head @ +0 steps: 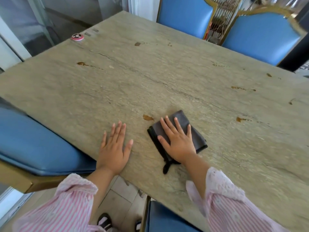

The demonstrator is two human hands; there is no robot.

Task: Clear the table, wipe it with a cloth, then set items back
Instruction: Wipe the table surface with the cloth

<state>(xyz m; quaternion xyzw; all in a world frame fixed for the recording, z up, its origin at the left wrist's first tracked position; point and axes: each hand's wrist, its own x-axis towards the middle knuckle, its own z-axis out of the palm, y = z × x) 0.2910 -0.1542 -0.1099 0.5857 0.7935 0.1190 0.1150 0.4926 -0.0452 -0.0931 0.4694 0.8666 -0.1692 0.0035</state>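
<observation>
"Pink-striped sleeves [230, 203] fill the foreground as a person leans over a stone-look worktop [150, 77]. What are the hands doing?"

"Right hand [177, 141] lies flat, fingers straight and spread, pressing a folded dark grey cloth [197, 136] onto the surface near the front edge. Left hand [113, 151] rests palm-down on bare worktop just beside it, fingers straight, grasping nothing."

"And the cloth relative to that hand?"

"Directly under the palm. Its far corner and right edge show past the fingers, and a dark tab trails out by the wrist, toward the person."

"Where does the job stand?"

"By the look of it, clearing is done, bar a small red-and-white disc [77, 37] at the far left corner, and wiping is the step in hand. Brown marks dot the surface. The nearest stain [148, 117] sits just beyond the cloth's left corner, a second stain [240, 119] lies well apart to the right, and more are scattered toward the far side."

"How is the wipe best done?"

"Probably with the palm kept flat and the pressure even, so the fold does not bunch. The nearest mark comes first, then overlapping passes outward, with the left hand bracing. Dried spots may want a second pass on a clean face of the cloth. Blue chairs [33, 144] stand close round the edge, so anything pushed off could land on a seat."
</observation>
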